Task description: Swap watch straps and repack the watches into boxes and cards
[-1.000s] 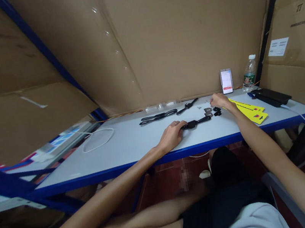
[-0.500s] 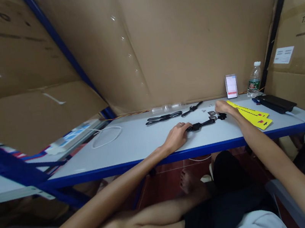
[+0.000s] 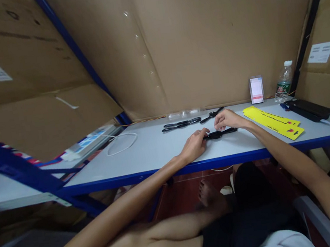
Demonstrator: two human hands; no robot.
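My left hand point(image 3: 194, 145) rests at the table's front edge, its fingers closed on the left handle of a black spokeshave point(image 3: 222, 133). The spokeshave lies sideways, low over the tabletop. Just above its middle hovers my right hand point(image 3: 229, 119), fingertips drawn together in a pinch. Anything between those fingertips is too small to make out. Behind the hands lies another black spokeshave point(image 3: 212, 115), set at a slant. To its left are long black spokeshave bodies point(image 3: 181, 124) side by side.
Yellow printed cards point(image 3: 273, 122) lie right of my right hand. Farther right are a black case point(image 3: 309, 109) with a white cable, a water bottle point(image 3: 283, 84) and a propped phone point(image 3: 256, 89). A white cable loop point(image 3: 121, 143) lies left. Cardboard point(image 3: 196, 43) walls the back.
My right hand has moved left from the small dark parts to above the spokeshave's middle. My left hand keeps its hold on the handle. The view has tilted slightly downward.
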